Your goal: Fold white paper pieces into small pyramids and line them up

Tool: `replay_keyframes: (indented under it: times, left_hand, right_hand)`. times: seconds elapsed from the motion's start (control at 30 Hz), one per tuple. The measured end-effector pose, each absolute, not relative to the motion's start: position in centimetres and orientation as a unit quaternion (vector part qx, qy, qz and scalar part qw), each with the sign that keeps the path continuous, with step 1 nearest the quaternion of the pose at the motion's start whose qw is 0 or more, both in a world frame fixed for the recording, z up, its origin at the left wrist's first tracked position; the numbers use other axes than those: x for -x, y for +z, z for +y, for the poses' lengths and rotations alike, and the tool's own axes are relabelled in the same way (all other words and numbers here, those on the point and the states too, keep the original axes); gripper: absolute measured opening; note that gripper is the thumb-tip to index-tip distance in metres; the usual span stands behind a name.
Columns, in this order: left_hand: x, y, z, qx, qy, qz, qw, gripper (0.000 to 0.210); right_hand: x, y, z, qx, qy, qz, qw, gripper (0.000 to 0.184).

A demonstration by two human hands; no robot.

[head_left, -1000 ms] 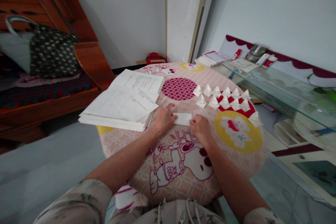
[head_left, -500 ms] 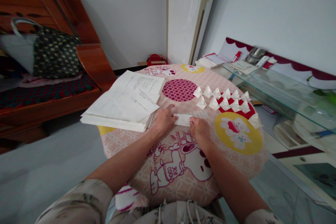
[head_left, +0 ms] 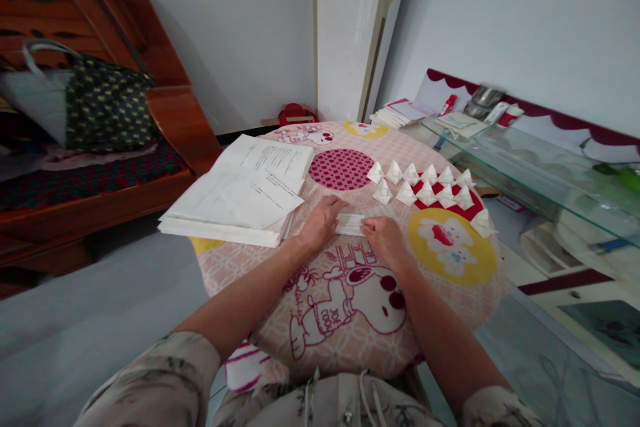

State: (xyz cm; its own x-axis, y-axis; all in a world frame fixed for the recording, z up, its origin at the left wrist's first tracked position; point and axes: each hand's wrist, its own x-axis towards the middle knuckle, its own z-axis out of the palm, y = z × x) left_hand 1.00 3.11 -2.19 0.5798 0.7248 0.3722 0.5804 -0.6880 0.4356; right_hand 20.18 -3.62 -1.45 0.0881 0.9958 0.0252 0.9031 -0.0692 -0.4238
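A small folded strip of printed paper [head_left: 349,224] lies on the patterned tablecloth between my hands. My left hand [head_left: 321,221] is at its left end, the fingers bent over that edge and gripping it. At the other end my right hand [head_left: 384,235] pinches the paper between thumb and fingers. Just beyond, to the right, several folded white paper pieces [head_left: 426,193] with pointed tips stand in rows. To the left of my hands rests a thick stack of printed sheets [head_left: 233,190], the top one lying askew.
The round table's cloth [head_left: 230,270] carries cartoon prints. A glass shelf [head_left: 530,167] holding a cup and other items runs along the right side. On the left stands a wooden bench [head_left: 177,120] with a dark patterned bag [head_left: 107,103]. A tall white cabinet-like unit [head_left: 345,40] is behind the table.
My left hand's fingers have shifted slightly right, further over the paper's left end. My right hand stays at the other end. The whole view has tilted a little.
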Motion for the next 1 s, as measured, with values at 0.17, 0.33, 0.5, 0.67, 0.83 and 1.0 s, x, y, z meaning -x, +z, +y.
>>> replay_keyframes:
  times: [0.17,0.33,0.5,0.67,0.83,1.0]
  left_hand:
    - [-0.6,-2.7,3.7,-0.942,0.214,0.201,0.162,0.038]
    - [0.1,-2.6,2.5,-0.962,0.169,0.173,0.125,0.038]
    - [0.1,-2.6,0.8,-0.968,0.131,0.190,0.095,0.034]
    - [0.1,-2.4,0.6,-0.968,0.124,0.194,0.096,0.037]
    - [0.1,-2.1,0.7,-0.967,0.123,0.195,0.112,0.038]
    - [0.0,-2.3,0.9,-0.964,0.139,0.193,0.117,0.036]
  right_hand:
    - [-20.8,-1.4,-3.2,0.710,0.202,-0.640,0.211,0.029]
    - [-20.9,-1.2,-2.9,0.725,0.258,-0.597,0.225,0.033]
    - [-20.6,-0.6,-3.1,0.735,0.294,-0.563,0.238,0.040]
    - [-20.4,0.8,-3.6,0.727,0.309,-0.574,0.217,0.049]
    - [-20.0,1.5,-3.9,0.738,0.289,-0.583,0.177,0.054]
    - [-19.2,1.4,-3.8,0.769,0.220,-0.580,0.155,0.050]
